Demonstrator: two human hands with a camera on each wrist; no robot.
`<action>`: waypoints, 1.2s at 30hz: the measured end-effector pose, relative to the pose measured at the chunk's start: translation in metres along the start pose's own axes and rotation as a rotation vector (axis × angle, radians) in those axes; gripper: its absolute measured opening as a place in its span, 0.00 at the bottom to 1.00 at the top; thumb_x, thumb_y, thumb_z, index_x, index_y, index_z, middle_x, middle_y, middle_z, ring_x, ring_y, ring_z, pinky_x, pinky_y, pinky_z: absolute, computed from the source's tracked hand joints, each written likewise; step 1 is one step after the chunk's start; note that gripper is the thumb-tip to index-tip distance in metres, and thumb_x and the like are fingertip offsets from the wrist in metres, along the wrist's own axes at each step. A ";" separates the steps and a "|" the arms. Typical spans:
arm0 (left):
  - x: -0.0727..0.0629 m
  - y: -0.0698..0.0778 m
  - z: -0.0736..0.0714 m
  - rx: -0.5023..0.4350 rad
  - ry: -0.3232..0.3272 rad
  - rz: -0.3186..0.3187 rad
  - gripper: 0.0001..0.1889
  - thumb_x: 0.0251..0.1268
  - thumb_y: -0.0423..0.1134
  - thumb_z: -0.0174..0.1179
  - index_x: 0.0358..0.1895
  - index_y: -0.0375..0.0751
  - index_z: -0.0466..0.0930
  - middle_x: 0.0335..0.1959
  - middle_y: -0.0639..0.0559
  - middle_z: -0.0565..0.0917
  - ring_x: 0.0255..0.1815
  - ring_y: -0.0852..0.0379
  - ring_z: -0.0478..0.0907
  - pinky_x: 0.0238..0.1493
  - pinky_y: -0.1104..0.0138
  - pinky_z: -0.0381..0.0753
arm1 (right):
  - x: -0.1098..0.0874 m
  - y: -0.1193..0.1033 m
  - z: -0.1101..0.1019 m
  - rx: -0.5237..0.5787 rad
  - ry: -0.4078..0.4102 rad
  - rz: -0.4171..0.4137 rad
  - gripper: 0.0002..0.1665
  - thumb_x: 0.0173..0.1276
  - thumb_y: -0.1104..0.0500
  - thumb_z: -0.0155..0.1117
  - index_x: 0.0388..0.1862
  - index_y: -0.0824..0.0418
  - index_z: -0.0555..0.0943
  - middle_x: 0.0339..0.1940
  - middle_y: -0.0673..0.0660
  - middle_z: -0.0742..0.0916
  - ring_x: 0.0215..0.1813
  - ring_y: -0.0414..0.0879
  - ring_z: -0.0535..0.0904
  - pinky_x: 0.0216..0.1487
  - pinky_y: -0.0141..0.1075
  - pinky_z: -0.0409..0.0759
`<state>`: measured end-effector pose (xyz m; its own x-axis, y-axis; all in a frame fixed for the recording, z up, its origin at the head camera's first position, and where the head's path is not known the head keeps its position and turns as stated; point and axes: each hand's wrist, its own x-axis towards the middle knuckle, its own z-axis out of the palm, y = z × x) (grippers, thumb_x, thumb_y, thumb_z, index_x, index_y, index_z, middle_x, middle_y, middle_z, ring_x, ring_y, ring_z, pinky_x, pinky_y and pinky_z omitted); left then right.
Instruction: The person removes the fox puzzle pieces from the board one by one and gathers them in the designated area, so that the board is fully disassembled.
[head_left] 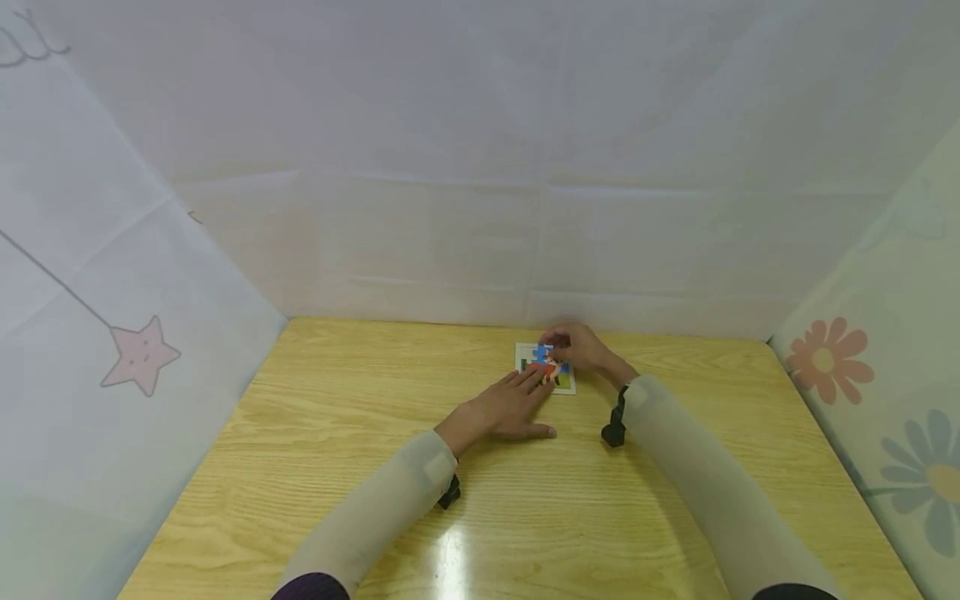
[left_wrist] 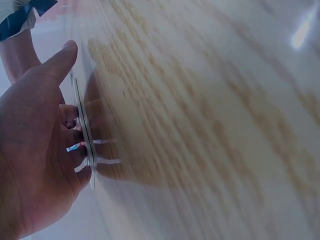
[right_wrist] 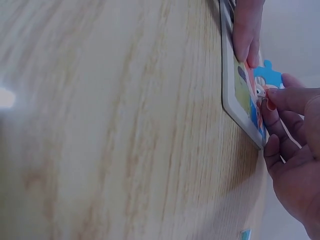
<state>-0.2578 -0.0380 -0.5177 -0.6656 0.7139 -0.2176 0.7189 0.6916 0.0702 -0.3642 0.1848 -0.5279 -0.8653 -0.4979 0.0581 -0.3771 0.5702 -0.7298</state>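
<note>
A small jigsaw puzzle in a white-rimmed tray (head_left: 573, 390) lies flat near the table's far edge, with red, blue and green picture parts showing. My left hand (head_left: 510, 410) reaches in from the left with straight, spread fingers; its fingertips rest on the puzzle, and the thumb points out over the wood. On the far right side, my right hand (head_left: 583, 348) pinches a blue puzzle piece (right_wrist: 270, 76) between thumb and fingers. That piece is tilted up over the tray and carries part of a white and orange figure. Fingers partly cover the picture in the head view.
The wooden table (head_left: 337, 400) reaches back to a pale cloth wall (head_left: 420, 242), with printed cloth sides left and right. A small flat piece with a blue-green face (right_wrist: 245, 234) lies on the wood by the right wrist. Dark wrist straps sit at both cuffs.
</note>
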 end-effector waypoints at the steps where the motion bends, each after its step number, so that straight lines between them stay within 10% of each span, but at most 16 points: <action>1: 0.000 0.000 0.000 0.000 0.001 0.001 0.49 0.78 0.75 0.42 0.88 0.46 0.45 0.89 0.42 0.43 0.89 0.45 0.39 0.86 0.51 0.49 | 0.000 -0.001 0.000 0.005 0.002 0.010 0.15 0.72 0.70 0.70 0.57 0.64 0.88 0.50 0.60 0.90 0.51 0.52 0.85 0.55 0.47 0.83; 36: -0.002 -0.003 0.002 -0.020 0.011 0.006 0.50 0.77 0.76 0.42 0.88 0.46 0.46 0.89 0.43 0.43 0.89 0.45 0.40 0.86 0.51 0.48 | -0.028 -0.012 -0.024 0.151 0.043 0.029 0.15 0.75 0.69 0.68 0.58 0.65 0.87 0.53 0.63 0.89 0.54 0.56 0.86 0.55 0.42 0.85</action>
<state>-0.2586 -0.0414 -0.5194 -0.6637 0.7188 -0.2069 0.7185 0.6896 0.0910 -0.3433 0.2081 -0.5046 -0.8898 -0.4521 0.0620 -0.3002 0.4775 -0.8258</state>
